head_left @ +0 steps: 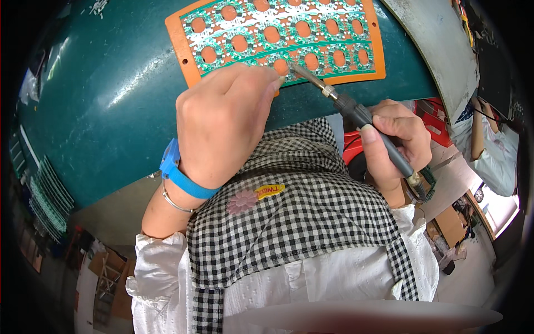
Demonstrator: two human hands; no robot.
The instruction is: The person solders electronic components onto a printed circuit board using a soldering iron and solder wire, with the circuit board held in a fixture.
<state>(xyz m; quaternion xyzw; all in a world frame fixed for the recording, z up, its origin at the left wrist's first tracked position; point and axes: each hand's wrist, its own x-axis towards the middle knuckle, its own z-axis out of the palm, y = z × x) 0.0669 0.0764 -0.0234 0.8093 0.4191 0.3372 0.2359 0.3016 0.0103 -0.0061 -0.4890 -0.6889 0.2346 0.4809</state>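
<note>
My right hand grips a soldering iron with a dark handle, its metal tip slanting up and left onto the lower row of a green circuit board panel. The panel holds rows of ring-shaped boards and lies in an orange tray. My left hand, with a blue wristband, covers the panel's lower left part. Its fingers are pinched together close to the iron's tip; what they hold, if anything, is hidden.
The tray lies on a dark green tabletop, whose near edge runs beside my checked apron. A stack of green boards stands at the left. Small white pieces lie at the far left. Another person is at the right.
</note>
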